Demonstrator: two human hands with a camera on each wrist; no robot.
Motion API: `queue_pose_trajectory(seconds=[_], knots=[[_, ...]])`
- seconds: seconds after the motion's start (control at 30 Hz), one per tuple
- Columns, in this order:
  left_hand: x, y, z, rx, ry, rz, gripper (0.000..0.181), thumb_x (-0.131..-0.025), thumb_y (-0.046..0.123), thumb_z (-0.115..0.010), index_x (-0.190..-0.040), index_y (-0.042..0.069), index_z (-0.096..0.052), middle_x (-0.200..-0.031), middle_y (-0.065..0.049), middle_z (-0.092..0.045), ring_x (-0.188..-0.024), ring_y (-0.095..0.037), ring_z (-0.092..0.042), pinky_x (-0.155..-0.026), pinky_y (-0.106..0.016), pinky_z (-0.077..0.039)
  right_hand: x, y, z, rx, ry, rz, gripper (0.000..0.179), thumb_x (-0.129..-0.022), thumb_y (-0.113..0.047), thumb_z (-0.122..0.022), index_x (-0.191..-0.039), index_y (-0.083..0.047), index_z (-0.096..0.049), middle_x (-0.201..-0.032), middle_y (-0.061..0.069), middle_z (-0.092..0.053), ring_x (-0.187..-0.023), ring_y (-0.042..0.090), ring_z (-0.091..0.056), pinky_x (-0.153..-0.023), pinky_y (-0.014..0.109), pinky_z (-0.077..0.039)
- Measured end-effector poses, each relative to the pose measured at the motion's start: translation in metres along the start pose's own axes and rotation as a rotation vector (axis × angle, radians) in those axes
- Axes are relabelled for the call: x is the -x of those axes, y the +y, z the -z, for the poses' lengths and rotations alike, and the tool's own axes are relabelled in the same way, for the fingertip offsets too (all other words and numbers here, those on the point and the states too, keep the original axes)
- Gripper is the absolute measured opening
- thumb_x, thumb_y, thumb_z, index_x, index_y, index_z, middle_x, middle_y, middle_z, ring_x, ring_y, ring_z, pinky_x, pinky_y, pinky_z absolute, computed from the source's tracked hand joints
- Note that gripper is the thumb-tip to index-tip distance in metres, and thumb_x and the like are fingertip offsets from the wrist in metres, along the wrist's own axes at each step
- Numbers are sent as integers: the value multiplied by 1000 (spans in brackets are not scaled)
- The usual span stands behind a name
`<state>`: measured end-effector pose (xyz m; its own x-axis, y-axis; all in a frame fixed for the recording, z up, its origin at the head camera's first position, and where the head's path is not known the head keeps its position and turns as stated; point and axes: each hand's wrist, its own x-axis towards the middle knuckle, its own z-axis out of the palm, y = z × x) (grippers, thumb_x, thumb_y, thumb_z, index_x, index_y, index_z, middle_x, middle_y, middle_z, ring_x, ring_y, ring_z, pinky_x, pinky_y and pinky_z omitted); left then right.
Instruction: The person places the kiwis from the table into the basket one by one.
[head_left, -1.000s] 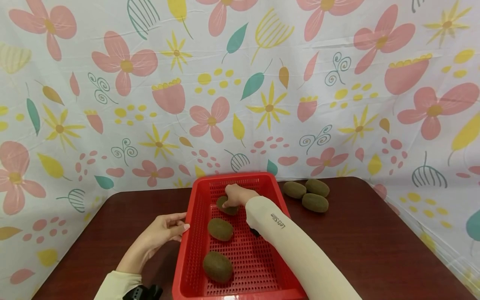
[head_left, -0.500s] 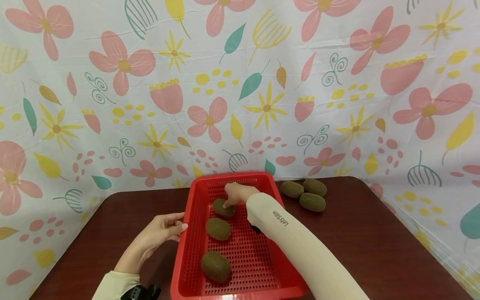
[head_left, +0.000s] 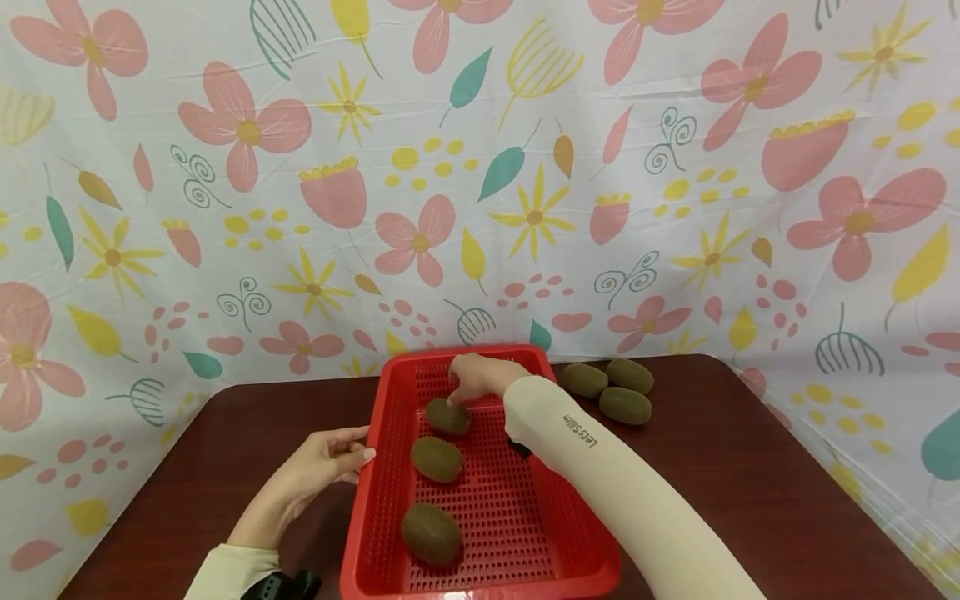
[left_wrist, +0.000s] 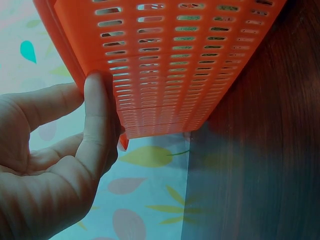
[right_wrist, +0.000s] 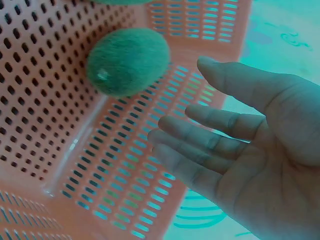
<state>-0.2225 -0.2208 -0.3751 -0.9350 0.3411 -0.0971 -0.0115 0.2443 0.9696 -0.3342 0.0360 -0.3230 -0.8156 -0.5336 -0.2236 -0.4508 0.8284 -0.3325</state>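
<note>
In the head view a red plastic basket (head_left: 480,354) stands on the table with a column of three kiwis along its left side: a far kiwi (head_left: 444,418), a middle kiwi (head_left: 437,459) and a near kiwi (head_left: 432,533). My left hand (head_left: 330,458) holds the basket's left rim between thumb and fingers; the left wrist view has a finger lying against the slotted wall under the rim. Over the far end of the basket, my right hand (head_left: 480,377) hovers beside the far kiwi. In the right wrist view its fingers (right_wrist: 200,170) are extended, apart from the kiwi (right_wrist: 129,62).
Three more kiwis (head_left: 606,388) lie grouped on the dark wooden table (head_left: 720,475) to the right of the basket's far end. A flower-printed cloth (head_left: 480,167) hangs behind the table and down its sides.
My right hand has let go of the far kiwi and drawn slightly up and to the right. The kiwi stays in the basket. My left hand keeps its place on the rim.
</note>
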Motion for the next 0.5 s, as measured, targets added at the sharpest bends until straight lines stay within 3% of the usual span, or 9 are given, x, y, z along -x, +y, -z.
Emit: queue_pose_trajectory(seconds=[0.17,0.5], knots=[[0,0,0,5,-3,-3,62,-96,16,-60,-142,-14,-32,-94,-10,-62,-83,-20,-64,-76,-34,-56,7,3,13,14,18,52,42,-91,-23,-68,-127,-2,-60,-121,12,-62,-99,21,-57,-92,38,-49],[0,-1,0,6,-2,-3,61,-96,15,-60,-142,-14,-32,-94,-10,-60,-83,-19,-64,-76,-33,-56,25,15,32,-62,73,93,43,-94,-21,-64,-129,3,-56,-119,15,-61,-111,26,-56,-95,39,-47]])
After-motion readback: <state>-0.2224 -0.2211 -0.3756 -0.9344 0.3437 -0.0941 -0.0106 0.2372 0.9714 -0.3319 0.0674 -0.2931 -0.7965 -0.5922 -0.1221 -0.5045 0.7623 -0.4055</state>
